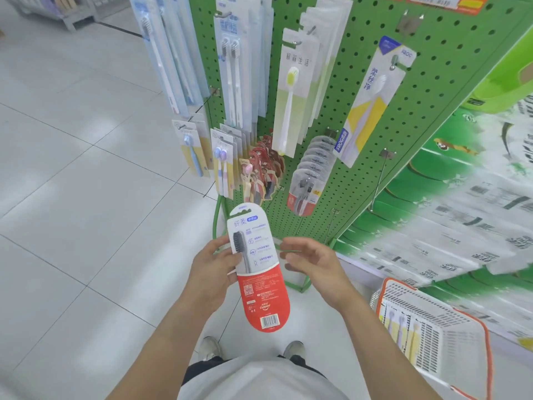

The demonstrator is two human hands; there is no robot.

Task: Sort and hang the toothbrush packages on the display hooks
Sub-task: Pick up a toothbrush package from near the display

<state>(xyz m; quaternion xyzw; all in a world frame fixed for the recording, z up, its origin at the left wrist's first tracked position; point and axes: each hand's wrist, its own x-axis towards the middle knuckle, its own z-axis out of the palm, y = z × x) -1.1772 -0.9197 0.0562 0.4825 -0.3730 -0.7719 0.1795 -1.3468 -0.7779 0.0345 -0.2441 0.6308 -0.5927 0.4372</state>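
Left hand grips toothbrush package edge — right hand loose, apart.

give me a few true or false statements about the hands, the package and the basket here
1. The left hand holds a red and white toothbrush package. True.
2. The right hand grips the package too. False: it is open, beside it, apart.
3. A white basket with an orange rim stands to the person's right. True.
4. The pegboard is blue. False: it is green.
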